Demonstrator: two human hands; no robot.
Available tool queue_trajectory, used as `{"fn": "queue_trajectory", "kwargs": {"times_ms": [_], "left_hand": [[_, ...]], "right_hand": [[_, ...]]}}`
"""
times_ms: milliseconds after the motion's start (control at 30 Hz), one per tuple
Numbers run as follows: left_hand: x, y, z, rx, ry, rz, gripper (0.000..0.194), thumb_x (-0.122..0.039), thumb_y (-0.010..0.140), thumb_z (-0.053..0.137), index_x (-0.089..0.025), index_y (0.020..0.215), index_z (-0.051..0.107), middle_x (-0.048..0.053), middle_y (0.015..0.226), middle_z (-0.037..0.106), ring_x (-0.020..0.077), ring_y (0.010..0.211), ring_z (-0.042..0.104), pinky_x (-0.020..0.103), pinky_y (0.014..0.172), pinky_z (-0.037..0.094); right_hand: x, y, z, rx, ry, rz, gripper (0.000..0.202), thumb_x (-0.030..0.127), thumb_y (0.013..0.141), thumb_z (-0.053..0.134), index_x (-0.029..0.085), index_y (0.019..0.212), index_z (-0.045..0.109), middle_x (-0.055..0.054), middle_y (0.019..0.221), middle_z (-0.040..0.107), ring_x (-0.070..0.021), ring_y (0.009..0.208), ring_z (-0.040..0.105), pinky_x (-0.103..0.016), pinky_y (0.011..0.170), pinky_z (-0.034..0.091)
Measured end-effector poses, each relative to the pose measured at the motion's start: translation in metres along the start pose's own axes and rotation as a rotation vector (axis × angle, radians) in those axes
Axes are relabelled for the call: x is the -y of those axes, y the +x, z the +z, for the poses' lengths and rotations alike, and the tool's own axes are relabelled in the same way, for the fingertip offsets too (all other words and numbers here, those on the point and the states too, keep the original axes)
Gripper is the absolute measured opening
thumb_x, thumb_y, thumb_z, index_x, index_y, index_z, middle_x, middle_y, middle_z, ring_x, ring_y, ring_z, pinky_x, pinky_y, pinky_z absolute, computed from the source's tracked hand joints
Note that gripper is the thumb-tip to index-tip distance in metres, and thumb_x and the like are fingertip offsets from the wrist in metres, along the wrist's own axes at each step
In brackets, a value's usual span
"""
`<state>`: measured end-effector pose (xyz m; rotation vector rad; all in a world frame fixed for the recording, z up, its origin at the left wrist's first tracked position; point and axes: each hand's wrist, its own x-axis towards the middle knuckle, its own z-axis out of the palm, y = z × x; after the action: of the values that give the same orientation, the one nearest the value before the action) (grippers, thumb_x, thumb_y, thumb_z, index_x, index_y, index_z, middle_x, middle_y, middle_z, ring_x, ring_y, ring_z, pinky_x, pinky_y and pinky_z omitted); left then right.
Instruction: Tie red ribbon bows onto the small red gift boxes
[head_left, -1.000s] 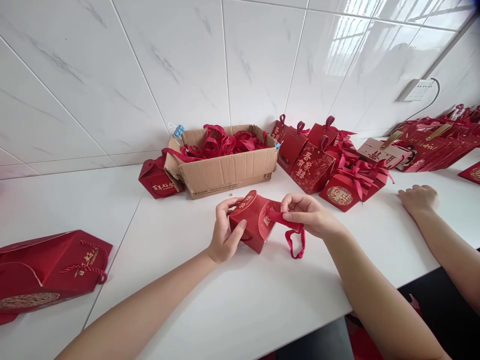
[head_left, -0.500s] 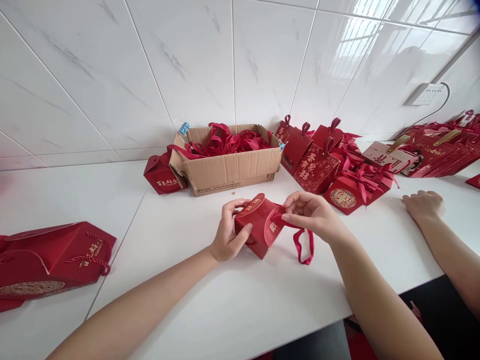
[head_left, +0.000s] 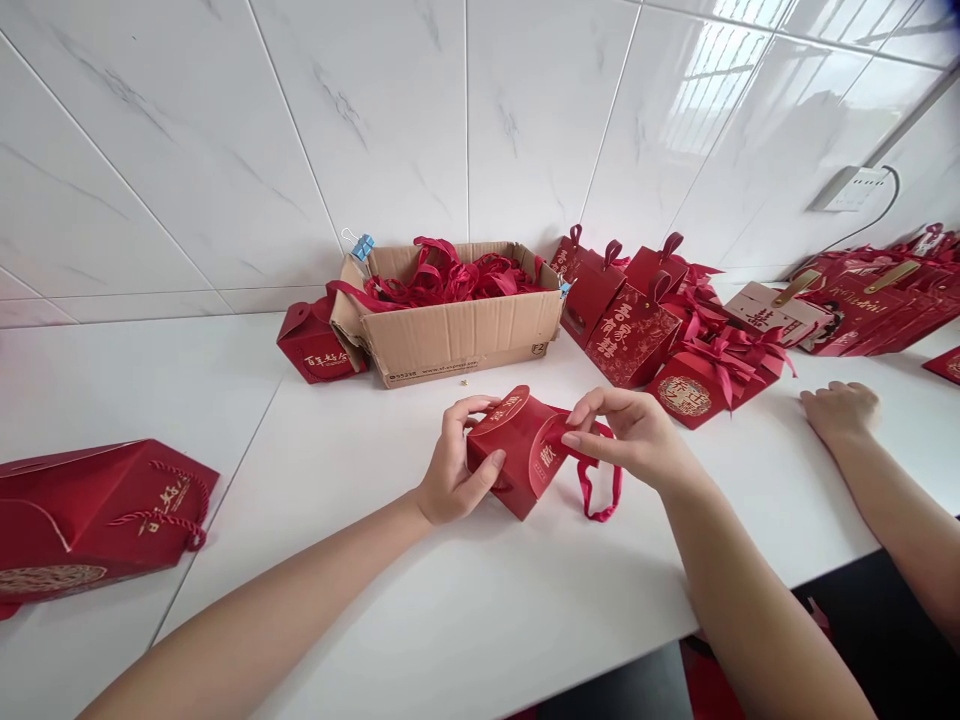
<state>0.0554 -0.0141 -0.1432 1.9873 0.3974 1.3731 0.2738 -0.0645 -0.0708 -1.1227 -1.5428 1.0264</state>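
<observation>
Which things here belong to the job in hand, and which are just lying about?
In use: small red box (left hand), red ribbon (right hand); probably the ribbon-filled carton.
Apparently lying about: corded red box, bow-tied boxes, tiny gold bit.

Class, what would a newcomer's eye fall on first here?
Probably the small red box at centre, gripped by the left hand while the right hand pinches its red ribbon. Behind it, against the tiled wall, a cardboard carton brims with red ribbons.
</observation>
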Motion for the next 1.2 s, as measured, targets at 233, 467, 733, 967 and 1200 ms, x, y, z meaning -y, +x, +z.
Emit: {"fn": "queue_trajectory", "kwargs": {"times_ms": [233, 467, 733, 967, 1200], "left_hand": [[0.000, -0.001, 0.000, -0.006, 0.028, 0.013, 0.046, -0.022, 0.086, 0.052, -0.023, 0.128, 0.033, 0.014, 0.127, 0.043, 0.0246, 0.108, 0.051, 0.039, 0.082, 0.046], [-0.001, 0.001, 0.000, 0.005, 0.013, 0.047, 0.048, -0.021, 0.085, 0.052, -0.023, 0.129, 0.033, 0.014, 0.128, 0.043, 0.0263, 0.113, 0.049, 0.041, 0.086, 0.047], [-0.005, 0.001, 0.000, 0.057, 0.004, 0.058, 0.051, -0.019, 0.084, 0.051, -0.022, 0.130, 0.031, 0.014, 0.125, 0.045, 0.0247, 0.109, 0.051, 0.041, 0.084, 0.047], [-0.021, 0.010, -0.002, 0.038, 0.207, 0.066, 0.026, -0.016, 0.080, 0.054, -0.020, 0.105, 0.050, 0.009, 0.100, 0.059, 0.0214, 0.090, 0.057, 0.035, 0.070, 0.048], [-0.034, 0.014, 0.004, -0.087, 0.150, -0.152, 0.008, -0.024, 0.093, 0.046, -0.020, 0.094, 0.052, 0.003, 0.084, 0.060, 0.0139, 0.073, 0.058, 0.027, 0.064, 0.049]], "right_hand": [[-0.003, 0.002, 0.009, -0.117, -0.106, 0.023, 0.023, 0.037, 0.069, 0.077, 0.020, 0.073, 0.063, -0.002, 0.069, 0.065, -0.0149, 0.064, 0.058, -0.031, 0.064, 0.049], [-0.004, 0.007, 0.010, -0.053, -0.309, -0.126, 0.023, 0.037, 0.076, 0.071, 0.024, 0.092, 0.062, -0.004, 0.095, 0.064, -0.0203, 0.092, 0.059, -0.037, 0.085, 0.049], [-0.003, -0.001, 0.005, 0.169, -0.255, -0.157, 0.021, 0.031, 0.085, 0.063, 0.023, 0.103, 0.057, -0.005, 0.096, 0.064, -0.0177, 0.087, 0.059, -0.034, 0.081, 0.049], [0.001, -0.002, 0.003, 0.293, -0.042, -0.078, 0.009, 0.027, 0.085, 0.063, 0.019, 0.087, 0.065, -0.004, 0.084, 0.065, -0.0144, 0.074, 0.057, -0.029, 0.067, 0.048], [0.002, -0.002, 0.005, 0.299, 0.026, -0.062, 0.013, 0.027, 0.084, 0.063, 0.021, 0.092, 0.071, -0.006, 0.097, 0.066, -0.0155, 0.080, 0.060, -0.028, 0.068, 0.049]]}}
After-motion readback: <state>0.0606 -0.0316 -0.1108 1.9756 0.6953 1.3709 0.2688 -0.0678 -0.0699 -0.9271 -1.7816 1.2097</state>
